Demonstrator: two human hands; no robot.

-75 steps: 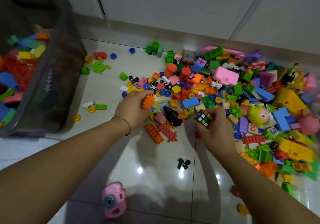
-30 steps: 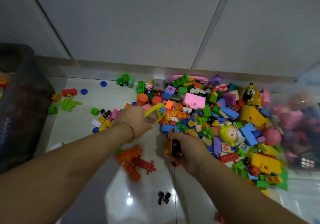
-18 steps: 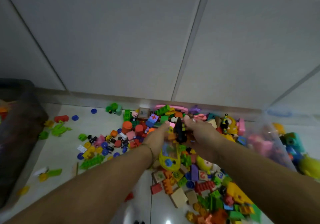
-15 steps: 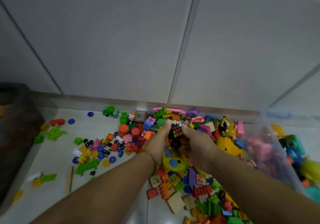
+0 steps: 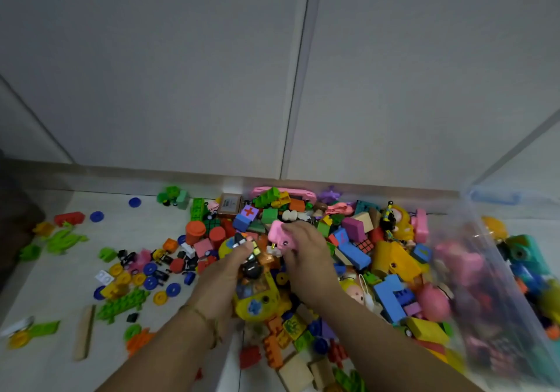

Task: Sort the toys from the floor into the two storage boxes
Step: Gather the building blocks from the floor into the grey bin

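Pale floor tiles (image 5: 60, 285) meet a grey panelled wall (image 5: 181, 73). Both hands are over the toy heap (image 5: 391, 258). The left hand (image 5: 224, 267) curls round two toys, a black figure (image 5: 251, 266) and a yellow game toy (image 5: 257, 300). Just beside it, the right hand (image 5: 306, 252) grips one pink toy (image 5: 280, 234). Two orange-red cylinders (image 5: 195, 231) stand left of the hands. Further left lie one wooden stick (image 5: 85, 331) and two blue discs (image 5: 97, 216) near the wall. Two boxes flank everything: a clear box (image 5: 485, 270), toys inside, on the right, and a dark box (image 5: 15, 219) at the left edge.
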